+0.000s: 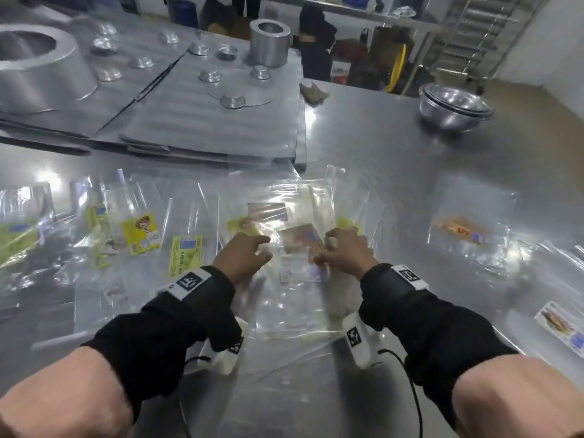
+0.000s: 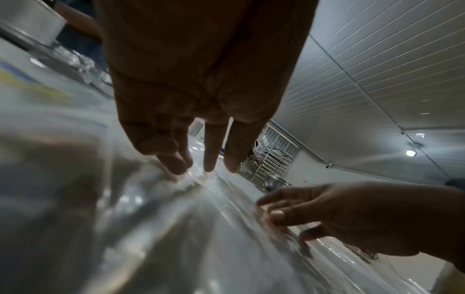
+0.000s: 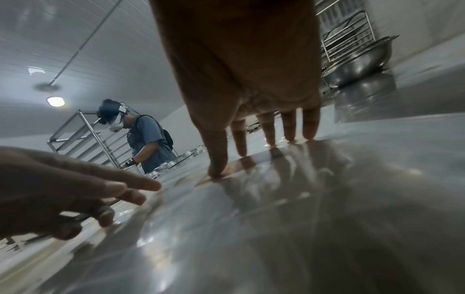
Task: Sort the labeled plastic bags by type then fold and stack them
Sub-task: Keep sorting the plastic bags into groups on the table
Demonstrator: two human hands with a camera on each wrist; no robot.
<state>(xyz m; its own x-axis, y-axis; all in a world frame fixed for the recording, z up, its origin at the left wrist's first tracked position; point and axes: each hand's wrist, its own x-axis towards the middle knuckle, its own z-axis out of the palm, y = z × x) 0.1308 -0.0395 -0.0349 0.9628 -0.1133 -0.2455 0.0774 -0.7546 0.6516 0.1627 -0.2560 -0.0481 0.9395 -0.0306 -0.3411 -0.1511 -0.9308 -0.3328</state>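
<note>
Head view shows both hands low over a loose pile of clear plastic bags with printed labels [image 1: 284, 222] in the middle of the shiny steel tabletop [image 1: 395, 172]. The left hand [image 1: 241, 257] has its fingers stretched out and a little spread; the fingertips [image 2: 176, 167] touch the top bag, and nothing is gripped. The right hand [image 1: 346, 251] is the same: straight fingers [image 3: 216, 169] press down on the plastic, with the thumb apart from them. More clear bags with yellow-green labels [image 1: 142, 235] lie spread to the left of the pile. One clear bag with an orange label [image 1: 467, 232] lies alone to the right, well apart. A stack of round steel bowls [image 1: 455, 105] stands at the far right of the tabletop, and grey metal trays with small round moulds [image 1: 208, 99] lie behind the bags.
</note>
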